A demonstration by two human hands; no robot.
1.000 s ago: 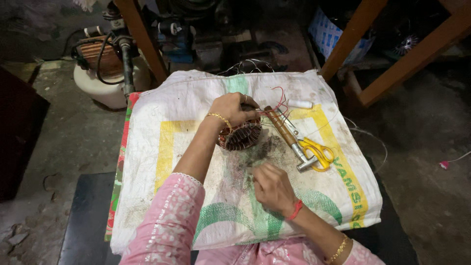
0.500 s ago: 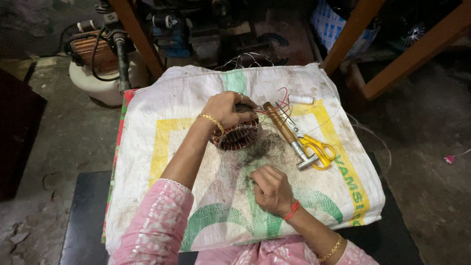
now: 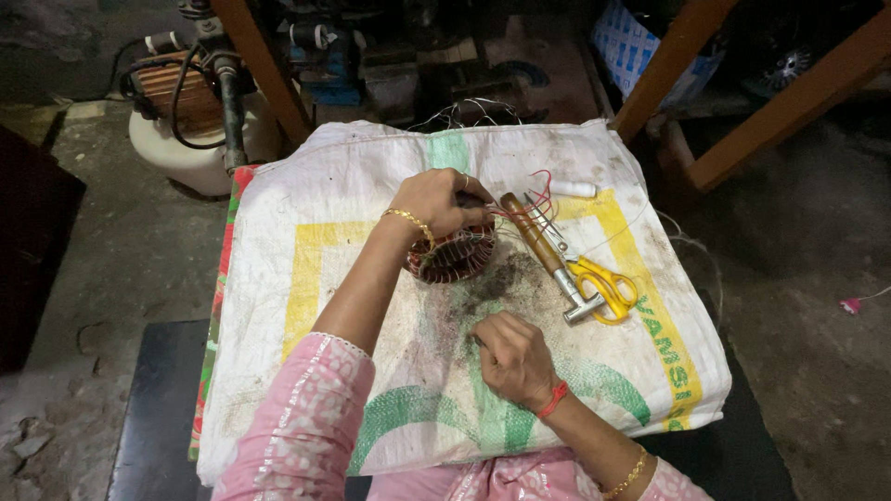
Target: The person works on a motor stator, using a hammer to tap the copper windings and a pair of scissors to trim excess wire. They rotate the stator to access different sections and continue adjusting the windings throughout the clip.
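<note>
My left hand (image 3: 436, 202) is cupped over the top of a round copper-wound coil (image 3: 455, 257), its grip closed around the upper rim so the coil sits pinned on the white woven sack (image 3: 353, 186) that covers the worktop. My right hand (image 3: 513, 357) rests nearer my body, well apart from the coil; its fingers are curled almost shut as if pinching something fine — whether anything is actually between them I cannot tell. Thin red wires (image 3: 534, 199) trail from the coil toward the right. Just beside them lies a hammer with a wooden handle (image 3: 538, 246), its metal head pointing toward me, and a pair of yellow-handled scissors (image 3: 603, 286) lies touching it. A small white tube (image 3: 571, 189) sits beyond the tools. Dark grime stains the sack between the coil and my right hand. Off the sack, at the upper left on the floor, stands a white pot-like vessel (image 3: 190, 158) with black cables over it.
</note>
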